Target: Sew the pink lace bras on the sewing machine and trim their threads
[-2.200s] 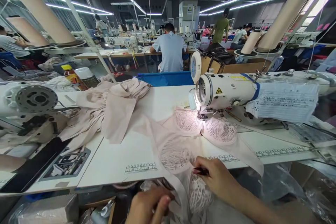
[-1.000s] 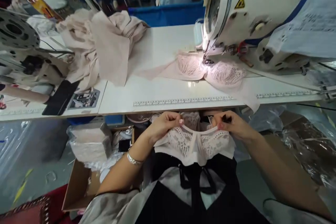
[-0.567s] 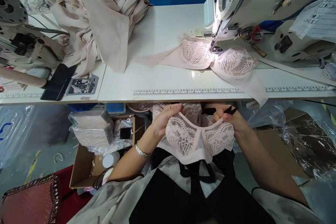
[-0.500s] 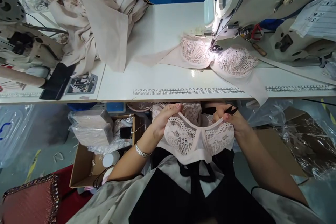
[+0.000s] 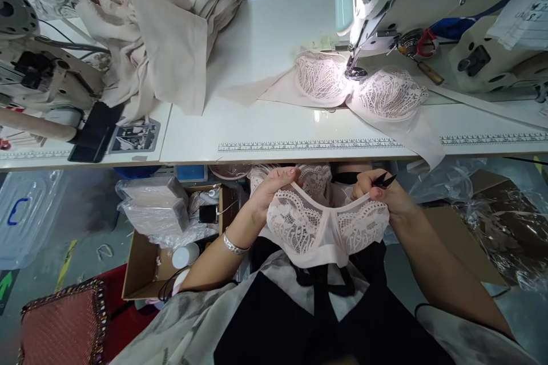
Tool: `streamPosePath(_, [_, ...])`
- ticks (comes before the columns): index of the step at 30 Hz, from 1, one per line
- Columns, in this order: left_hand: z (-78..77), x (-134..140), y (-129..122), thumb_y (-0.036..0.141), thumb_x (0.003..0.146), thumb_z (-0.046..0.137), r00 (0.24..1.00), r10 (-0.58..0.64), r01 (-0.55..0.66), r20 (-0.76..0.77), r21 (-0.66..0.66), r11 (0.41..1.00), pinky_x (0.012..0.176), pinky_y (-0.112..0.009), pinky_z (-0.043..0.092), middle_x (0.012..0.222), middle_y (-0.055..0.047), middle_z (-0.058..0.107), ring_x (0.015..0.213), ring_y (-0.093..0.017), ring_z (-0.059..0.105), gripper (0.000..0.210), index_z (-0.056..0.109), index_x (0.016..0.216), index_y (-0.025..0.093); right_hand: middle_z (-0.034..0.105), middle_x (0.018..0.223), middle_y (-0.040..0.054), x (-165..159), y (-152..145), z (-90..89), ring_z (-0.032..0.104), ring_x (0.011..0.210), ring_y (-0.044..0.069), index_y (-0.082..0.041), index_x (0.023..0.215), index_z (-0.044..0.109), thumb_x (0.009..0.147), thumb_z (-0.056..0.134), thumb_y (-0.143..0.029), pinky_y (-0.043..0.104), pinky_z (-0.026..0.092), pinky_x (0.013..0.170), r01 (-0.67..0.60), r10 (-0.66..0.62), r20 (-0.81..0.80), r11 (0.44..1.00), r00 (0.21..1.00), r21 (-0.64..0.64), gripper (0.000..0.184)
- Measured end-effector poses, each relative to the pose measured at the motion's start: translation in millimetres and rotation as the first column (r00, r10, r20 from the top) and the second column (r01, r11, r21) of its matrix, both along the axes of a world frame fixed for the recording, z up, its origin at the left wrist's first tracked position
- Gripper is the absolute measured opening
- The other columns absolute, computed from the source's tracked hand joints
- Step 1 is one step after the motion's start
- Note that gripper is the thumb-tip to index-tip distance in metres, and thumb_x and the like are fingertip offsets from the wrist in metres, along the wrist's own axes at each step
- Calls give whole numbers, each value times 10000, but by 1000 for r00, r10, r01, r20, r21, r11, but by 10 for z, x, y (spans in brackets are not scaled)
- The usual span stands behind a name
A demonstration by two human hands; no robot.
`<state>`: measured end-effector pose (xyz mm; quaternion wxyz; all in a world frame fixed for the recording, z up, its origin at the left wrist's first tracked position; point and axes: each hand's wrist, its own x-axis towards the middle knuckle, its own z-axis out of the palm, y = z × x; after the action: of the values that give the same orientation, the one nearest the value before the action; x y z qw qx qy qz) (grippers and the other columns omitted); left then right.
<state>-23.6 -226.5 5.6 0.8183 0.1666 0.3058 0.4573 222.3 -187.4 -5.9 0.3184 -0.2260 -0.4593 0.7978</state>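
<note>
Between my two hands a pale pink lace bra (image 5: 327,228) is stretched out above my lap, cups facing up at me. My left hand (image 5: 274,191) pinches its upper edge at the left cup. At the right cup's upper edge, my right hand (image 5: 377,194) is closed on the bra, and the dark pointed blades of small thread snips (image 5: 384,181) stick out from the same hand. Another lace bra (image 5: 389,94) lies on the sewing table under the needle of the sewing machine (image 5: 357,63). More lace pieces (image 5: 314,179) hang behind the held bra, partly hidden.
The white table (image 5: 188,137) has a printed ruler (image 5: 317,148) along its front edge. Beige fabric (image 5: 171,45) is heaped at the back left beside a second machine (image 5: 47,68). Below stand a cardboard box (image 5: 139,276) with wrapped packs and a red cushion (image 5: 64,325).
The bra is spread slightly wider, its right side a little farther right with my right hand. My left hand keeps its pinch. The whole view has shifted slightly.
</note>
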Motion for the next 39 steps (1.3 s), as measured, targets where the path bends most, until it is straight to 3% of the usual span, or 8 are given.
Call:
streamPosePath(4, [-23,-24,32,492,648,915,993,-23,31,-115,72,997,420,-172,245,509,109,296,428,-34,244,600,396,587,198,378,491,-82,11,1,34,270,426,64,-207,575,463,804,818,-497,243,207,431,1,-1,0,1000,1000,-2,512])
streamPosePath(8, [-28,-106,105,539,761,831,884,-51,191,-465,257,947,486,-180,237,561,95,312,507,-45,274,586,407,578,178,380,482,-85,14,0,79,263,418,59,-207,571,450,813,811,-492,245,209,430,38,-38,2,999,999,7,519])
streamPosePath(13, [7,-75,118,341,753,842,700,-202,510,-685,283,812,638,-217,407,779,-6,664,710,-118,560,260,711,840,133,453,497,-67,10,-16,105,283,430,57,-207,581,474,817,810,-477,248,199,437,19,-19,29,1000,999,10,492])
streamPosePath(16, [-6,28,78,228,705,854,680,-297,582,-670,247,775,681,-226,452,827,-14,717,753,-131,615,189,777,856,145,447,495,-69,20,-21,117,288,428,54,-208,577,474,812,817,-476,254,203,443,11,-11,26,1000,1000,4,494])
streamPosePath(22, [-103,72,32,185,581,911,837,-402,451,-370,53,891,689,-228,523,672,5,708,660,-110,639,187,797,727,156,346,489,-77,109,1,68,231,419,67,-225,554,468,808,818,-473,267,182,429,-2,2,0,1000,1000,-30,498])
streamPosePath(29, [-102,54,20,187,507,952,841,-453,473,-296,-2,881,645,-198,521,633,9,703,603,-88,633,233,788,669,153,294,508,-86,156,9,-6,199,431,67,-223,580,401,802,796,-555,260,170,423,-62,61,65,998,996,15,563])
streamPosePath(33, [-58,13,51,175,516,942,823,-448,477,-348,-4,879,644,-193,516,643,1,713,606,-88,634,223,786,673,147,376,597,-79,148,73,133,281,499,74,-188,761,616,679,773,-765,248,222,455,-189,156,297,978,942,86,604])
streamPosePath(39, [-39,-46,113,154,535,907,786,-485,523,-384,-5,852,617,-171,500,644,-3,721,597,-79,626,183,792,676,147,666,714,31,108,121,272,559,615,125,-151,864,795,774,824,-514,261,436,559,-381,321,471,924,822,36,376])
